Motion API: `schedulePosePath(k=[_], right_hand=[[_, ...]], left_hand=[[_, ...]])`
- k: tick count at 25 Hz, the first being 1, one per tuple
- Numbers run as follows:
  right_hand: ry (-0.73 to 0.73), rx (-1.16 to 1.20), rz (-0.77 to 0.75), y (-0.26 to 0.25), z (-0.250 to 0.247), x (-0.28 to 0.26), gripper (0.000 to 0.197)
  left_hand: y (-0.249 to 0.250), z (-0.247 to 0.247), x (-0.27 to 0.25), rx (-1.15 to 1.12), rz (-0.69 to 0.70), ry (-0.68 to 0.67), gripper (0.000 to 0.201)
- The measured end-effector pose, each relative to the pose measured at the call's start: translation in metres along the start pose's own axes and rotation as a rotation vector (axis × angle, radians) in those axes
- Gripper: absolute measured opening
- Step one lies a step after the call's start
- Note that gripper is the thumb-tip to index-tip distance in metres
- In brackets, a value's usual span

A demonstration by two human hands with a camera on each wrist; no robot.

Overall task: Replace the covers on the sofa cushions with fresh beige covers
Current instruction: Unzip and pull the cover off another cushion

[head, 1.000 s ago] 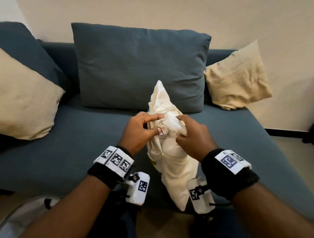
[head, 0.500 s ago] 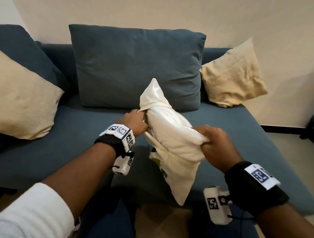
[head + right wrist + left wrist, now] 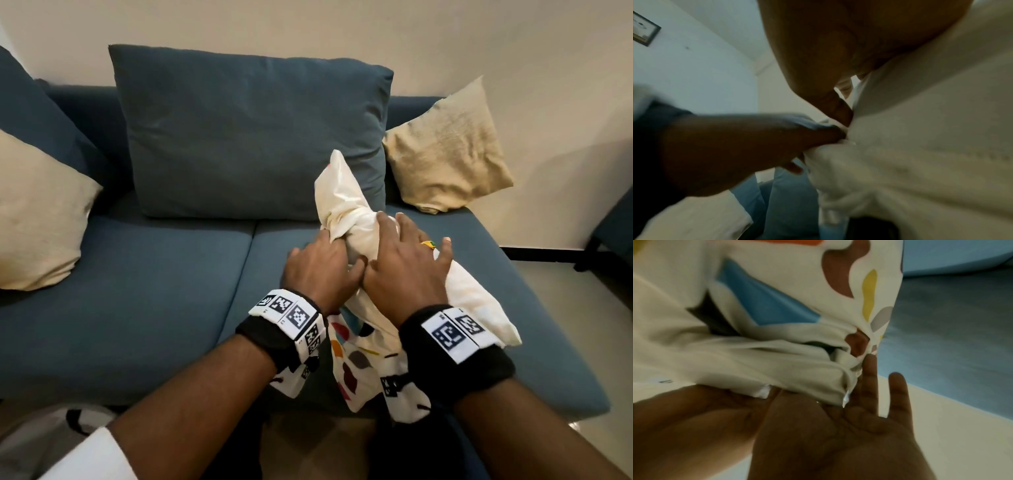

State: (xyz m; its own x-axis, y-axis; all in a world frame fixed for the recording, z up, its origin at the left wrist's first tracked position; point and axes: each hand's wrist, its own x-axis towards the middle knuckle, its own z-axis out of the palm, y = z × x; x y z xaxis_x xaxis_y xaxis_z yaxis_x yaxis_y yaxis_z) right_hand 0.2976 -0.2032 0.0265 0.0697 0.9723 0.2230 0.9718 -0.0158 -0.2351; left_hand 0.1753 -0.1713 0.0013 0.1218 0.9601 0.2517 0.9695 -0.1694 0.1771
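cushion (image 3: 370, 240) on sofa seat (image 3: 154, 308), front-right edge | left hand (image 3: 318, 270) pinches bunched patterned cover (image 3: 356, 359) | right hand (image 3: 404, 270) splayed, pressing | soft, light, slippery; grasp cover's gathered hem

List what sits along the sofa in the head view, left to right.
Left beige cushion → big blue cushion → left hand → right hand → right beige cushion.
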Motion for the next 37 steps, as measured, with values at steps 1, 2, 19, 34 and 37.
schedulePosePath(k=[1, 2, 19, 34, 37], right_hand=[[0.022, -0.032, 0.013, -0.001, 0.005, 0.004, 0.069], [0.075, -0.074, 0.001, -0.001, 0.011, 0.006, 0.066], [0.163, 0.067, -0.254, 0.008, 0.016, 0.006, 0.023], [0.007, 0.081, -0.096, 0.062, -0.010, 0.001, 0.101], [-0.076, -0.003, -0.094, 0.044, -0.021, 0.012, 0.070]], left_hand=[[0.000, 0.000, -0.005, 0.043, 0.059, 0.099, 0.043], [-0.001, 0.000, -0.008, 0.071, 0.136, 0.197, 0.042], [-0.036, -0.028, 0.098, 0.164, 0.308, -0.013, 0.028], [-0.045, 0.033, 0.070, -1.041, 0.292, -0.297, 0.059], [-0.030, 0.036, 0.065, -1.058, 0.343, -0.393, 0.057]])
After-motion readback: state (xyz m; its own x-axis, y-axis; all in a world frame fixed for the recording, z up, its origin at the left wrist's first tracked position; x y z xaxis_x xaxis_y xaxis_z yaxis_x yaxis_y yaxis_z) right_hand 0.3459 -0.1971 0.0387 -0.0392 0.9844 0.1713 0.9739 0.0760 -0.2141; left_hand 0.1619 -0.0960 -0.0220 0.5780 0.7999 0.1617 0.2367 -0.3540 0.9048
